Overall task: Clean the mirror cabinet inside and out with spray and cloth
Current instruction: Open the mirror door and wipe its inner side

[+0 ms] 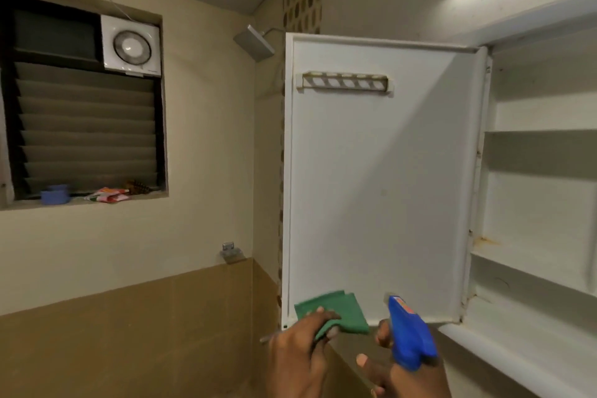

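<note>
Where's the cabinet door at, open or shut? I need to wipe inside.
Open: the cabinet door is swung wide, showing its white inner face and the shelves.

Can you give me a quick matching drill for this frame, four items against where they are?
Column 1:
1. green cloth
2. blue spray bottle
3. exhaust fan
4. toothbrush rack

Column 2:
A. upper right corner of the window
B. in the right hand
C. on the inside of the open cabinet door, near the top
D. in the left hand, at the door's lower edge

Pairs: 1-D, 2-B, 3-A, 4-C
</note>
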Demonstrator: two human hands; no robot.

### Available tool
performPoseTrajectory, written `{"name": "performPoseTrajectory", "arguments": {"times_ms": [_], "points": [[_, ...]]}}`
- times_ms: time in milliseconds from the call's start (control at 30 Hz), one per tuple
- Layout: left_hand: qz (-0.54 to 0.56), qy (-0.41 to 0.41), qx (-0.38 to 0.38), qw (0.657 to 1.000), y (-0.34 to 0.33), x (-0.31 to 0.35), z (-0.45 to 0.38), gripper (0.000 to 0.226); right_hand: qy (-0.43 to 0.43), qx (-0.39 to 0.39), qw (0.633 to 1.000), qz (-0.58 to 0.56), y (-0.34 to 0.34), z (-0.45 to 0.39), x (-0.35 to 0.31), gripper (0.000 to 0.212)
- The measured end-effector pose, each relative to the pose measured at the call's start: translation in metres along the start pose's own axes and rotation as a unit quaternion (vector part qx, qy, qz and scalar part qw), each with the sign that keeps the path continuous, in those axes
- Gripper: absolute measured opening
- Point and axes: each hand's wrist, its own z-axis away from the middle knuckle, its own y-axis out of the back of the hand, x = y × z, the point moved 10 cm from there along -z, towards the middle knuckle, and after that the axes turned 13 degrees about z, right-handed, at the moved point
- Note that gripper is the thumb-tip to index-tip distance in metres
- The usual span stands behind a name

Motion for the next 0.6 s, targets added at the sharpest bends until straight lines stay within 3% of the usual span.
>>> {"name": "performPoseTrajectory", "arguments": {"times_ms": [67, 167, 233, 300, 367, 467, 567, 600], "points": [[0.12, 0.167, 0.092, 0.974, 0.015, -0.009, -0.002, 0.03, -0.002, -0.031, 0.999, -0.037, 0.009, -0.004, -0.022, 0.02], [0.235, 0.197, 0.207, 0.929, 0.058, 0.022, -0.027, 0.013, 0.043, -0.087, 0.993, -0.063, 0.01, 0.003, -0.064, 0.011], [0.234, 0.105, 0.239, 0.937, 0.088, 0.068, -0.054, 0.016, 0.07, -0.084, 0.994, -0.009, 0.014, 0.002, -0.083, 0.028], [0.16, -0.057, 0.254, 0.952, 0.112, 0.132, -0.083, 0.017, 0.084, -0.09, 0.992, 0.026, 0.009, 0.001, -0.101, 0.03], [0.061, -0.22, 0.258, 0.939, 0.12, 0.19, -0.109, 0.014, 0.082, -0.099, 0.992, 0.0, 0.003, -0.003, -0.118, 0.03], [-0.142, -0.364, 0.131, 0.911, 0.082, 0.224, -0.156, 0.041, 0.084, -0.099, 0.991, -0.029, -0.008, -0.012, -0.139, 0.03], [-0.327, -0.39, -0.056, 0.859, 0.037, 0.196, -0.182, 0.046, 0.09, -0.129, 0.987, -0.024, -0.031, -0.013, -0.16, 0.028], [-0.362, -0.392, -0.087, 0.842, 0.029, 0.183, -0.183, 0.048, 0.095, -0.138, 0.986, -0.018, -0.038, -0.014, -0.164, 0.027]]}}
